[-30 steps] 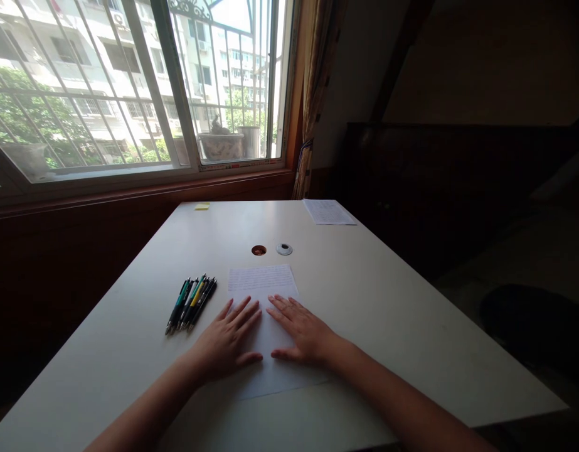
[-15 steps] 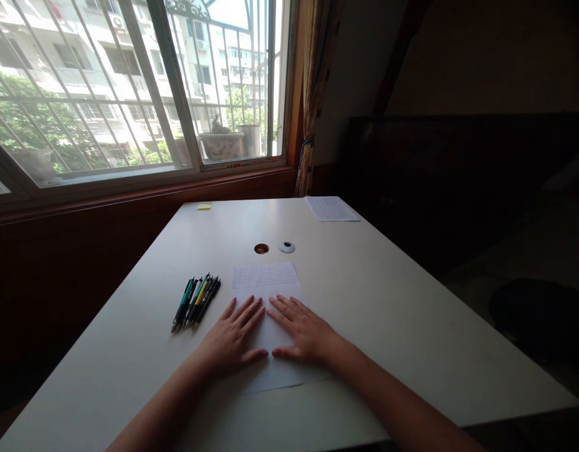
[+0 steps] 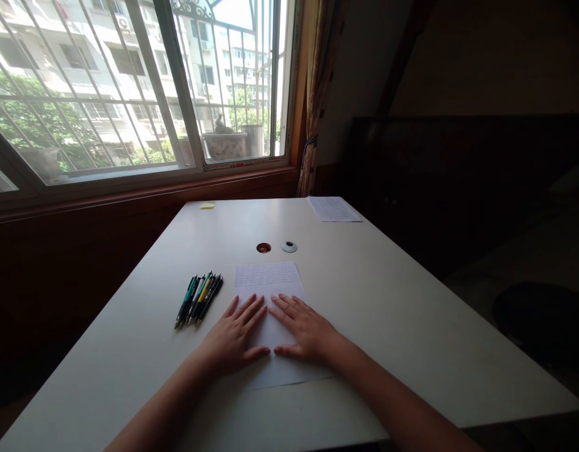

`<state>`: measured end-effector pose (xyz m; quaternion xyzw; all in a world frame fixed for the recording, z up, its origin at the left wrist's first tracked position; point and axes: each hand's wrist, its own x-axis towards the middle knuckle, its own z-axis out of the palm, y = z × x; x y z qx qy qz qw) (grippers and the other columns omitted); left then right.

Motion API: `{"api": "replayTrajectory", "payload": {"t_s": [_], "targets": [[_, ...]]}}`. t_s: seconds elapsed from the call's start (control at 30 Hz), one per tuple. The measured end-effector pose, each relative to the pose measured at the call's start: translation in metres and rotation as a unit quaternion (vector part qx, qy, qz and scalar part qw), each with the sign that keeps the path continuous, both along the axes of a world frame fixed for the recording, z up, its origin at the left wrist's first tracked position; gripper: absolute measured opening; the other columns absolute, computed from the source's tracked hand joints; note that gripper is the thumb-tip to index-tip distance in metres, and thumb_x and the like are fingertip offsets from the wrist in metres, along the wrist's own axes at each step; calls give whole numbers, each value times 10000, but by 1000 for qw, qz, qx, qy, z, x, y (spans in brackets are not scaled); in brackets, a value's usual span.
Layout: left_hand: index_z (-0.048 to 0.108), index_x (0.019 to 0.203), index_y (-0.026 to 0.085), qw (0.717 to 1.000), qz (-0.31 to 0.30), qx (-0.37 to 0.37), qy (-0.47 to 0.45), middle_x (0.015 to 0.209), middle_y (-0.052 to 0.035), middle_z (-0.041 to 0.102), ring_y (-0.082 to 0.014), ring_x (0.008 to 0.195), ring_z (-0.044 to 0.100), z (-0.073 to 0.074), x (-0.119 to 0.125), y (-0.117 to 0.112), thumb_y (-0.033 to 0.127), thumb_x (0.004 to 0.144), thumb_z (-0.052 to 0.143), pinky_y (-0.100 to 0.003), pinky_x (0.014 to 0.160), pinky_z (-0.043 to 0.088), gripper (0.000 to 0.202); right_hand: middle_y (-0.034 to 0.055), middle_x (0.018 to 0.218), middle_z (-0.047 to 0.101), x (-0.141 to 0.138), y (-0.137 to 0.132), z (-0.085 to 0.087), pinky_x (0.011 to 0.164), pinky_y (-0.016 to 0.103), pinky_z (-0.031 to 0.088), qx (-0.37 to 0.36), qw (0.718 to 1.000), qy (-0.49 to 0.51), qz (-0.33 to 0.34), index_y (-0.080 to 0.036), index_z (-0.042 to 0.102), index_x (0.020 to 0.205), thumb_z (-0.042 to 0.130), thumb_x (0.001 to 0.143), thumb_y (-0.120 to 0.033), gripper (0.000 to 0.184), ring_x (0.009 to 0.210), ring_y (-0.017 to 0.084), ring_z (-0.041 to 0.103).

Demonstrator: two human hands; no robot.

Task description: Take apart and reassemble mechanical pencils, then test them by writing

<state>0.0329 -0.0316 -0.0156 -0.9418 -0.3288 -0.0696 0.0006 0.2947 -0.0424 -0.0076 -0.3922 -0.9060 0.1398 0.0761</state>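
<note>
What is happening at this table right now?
A person rests the left hand and the right hand flat, fingers spread, on a lined sheet of paper on a white table. Neither hand grips anything. A row of pens lies just left of the sheet. A second sheet and a yellow sticky note lie at the far edge.

Illegible print on sheet (image 3: 268, 275)

White lined sheet (image 3: 268, 276), black, green and yellow pens (image 3: 199, 299), off-white table (image 3: 387, 301).
</note>
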Motion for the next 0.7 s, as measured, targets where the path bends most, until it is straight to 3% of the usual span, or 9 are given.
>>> {"api": "replayTrajectory", "payload": {"t_s": [0.7], "targets": [[42, 1560, 234, 1000, 1, -11, -4, 1604, -81, 143, -306, 1477, 143, 1, 1, -1, 696, 927, 344, -517, 1204, 78, 840, 75, 1618, 129, 0, -1, 0, 1216, 481, 78, 4, 1000, 4, -1, -239, 176, 1556, 479, 874, -699, 877, 1489, 274, 84]]}}
